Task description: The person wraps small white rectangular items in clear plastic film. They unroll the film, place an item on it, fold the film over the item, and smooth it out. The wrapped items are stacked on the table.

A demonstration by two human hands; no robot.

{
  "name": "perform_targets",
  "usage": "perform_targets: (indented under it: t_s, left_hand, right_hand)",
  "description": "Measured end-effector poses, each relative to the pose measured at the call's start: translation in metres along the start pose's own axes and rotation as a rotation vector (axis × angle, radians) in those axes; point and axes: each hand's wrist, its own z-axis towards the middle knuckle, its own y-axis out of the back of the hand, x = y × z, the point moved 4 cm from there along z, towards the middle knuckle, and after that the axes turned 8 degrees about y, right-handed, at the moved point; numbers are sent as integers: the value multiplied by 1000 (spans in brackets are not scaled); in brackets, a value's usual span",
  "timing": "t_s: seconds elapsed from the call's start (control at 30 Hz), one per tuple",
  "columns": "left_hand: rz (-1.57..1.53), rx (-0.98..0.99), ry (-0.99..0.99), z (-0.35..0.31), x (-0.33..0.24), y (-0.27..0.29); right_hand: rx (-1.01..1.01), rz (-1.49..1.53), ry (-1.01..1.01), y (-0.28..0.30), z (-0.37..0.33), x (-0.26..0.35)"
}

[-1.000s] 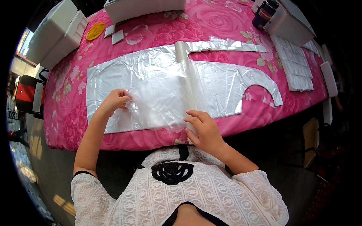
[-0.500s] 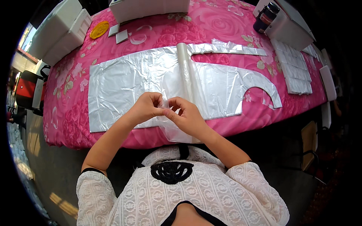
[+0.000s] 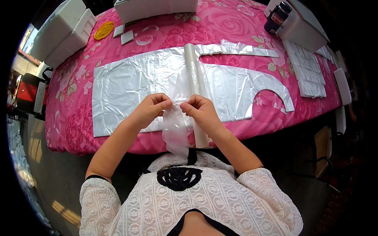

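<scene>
Thin clear plastic film point(image 3: 175, 129) hangs gathered between my hands, its lower end drooping past the table's front edge. My left hand point(image 3: 155, 106) is closed, thumb against fingers, on the film's left side. With a similar pinch my right hand point(image 3: 200, 111) grips it a short way to the right. The film seems to come off a long roll point(image 3: 191, 65) lying front to back across the table, partly hidden by my right hand. Under the roll, silvery-white plastic sheeting point(image 3: 126, 90) lies flat, with curved strap-like ends point(image 3: 271, 82) on the right.
A pink floral cloth point(image 3: 232, 27) covers the table. White foam boxes point(image 3: 65, 33) stand at the far left, another white box point(image 3: 155, 10) at the back. A yellow oval item point(image 3: 104, 30) and small white squares lie nearby. A dark flask point(image 3: 277, 17) and folded silvery packs point(image 3: 305, 70) are on the right.
My hands have drawn slightly apart, the right one moving right and up. The film between them is now stretched and bunched, hanging as a narrower strip further left of the roll.
</scene>
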Motion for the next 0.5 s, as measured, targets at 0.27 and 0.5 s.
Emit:
perform_targets:
  t_s: [0.27, 0.5]
  left_hand:
    - [-198, -203, 63, 0, 7, 43]
    - [-183, -431, 112, -25, 20, 118]
  right_hand:
    - [-160, 61, 126, 83, -3, 15]
    - [-794, -419, 216, 253, -34, 49]
